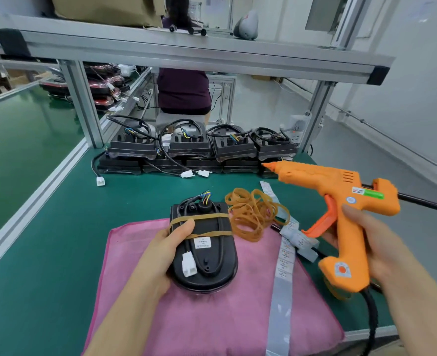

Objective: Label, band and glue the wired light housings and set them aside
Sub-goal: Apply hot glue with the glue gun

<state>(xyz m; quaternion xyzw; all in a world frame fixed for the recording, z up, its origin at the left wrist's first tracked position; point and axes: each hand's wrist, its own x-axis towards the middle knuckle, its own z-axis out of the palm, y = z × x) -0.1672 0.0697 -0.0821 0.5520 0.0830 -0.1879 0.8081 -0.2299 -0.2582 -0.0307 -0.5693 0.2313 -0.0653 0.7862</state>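
A housing [208,253] rests on a cloth [186,319] on the bench [58,227], with rubber bands [253,214] just right of it, a label strip [284,263] beyond them, a glue gun [340,214] in the right hand [381,242] farther right, and stacked housings [189,147] in a row behind.

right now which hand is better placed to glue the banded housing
Right. The right hand grips the glue gun while the left hand steadies the housing on the pink cloth.

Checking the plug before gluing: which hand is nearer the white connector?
Left. The left hand grips the housing beside the white connector; the right hand holds the glue gun far to its right.
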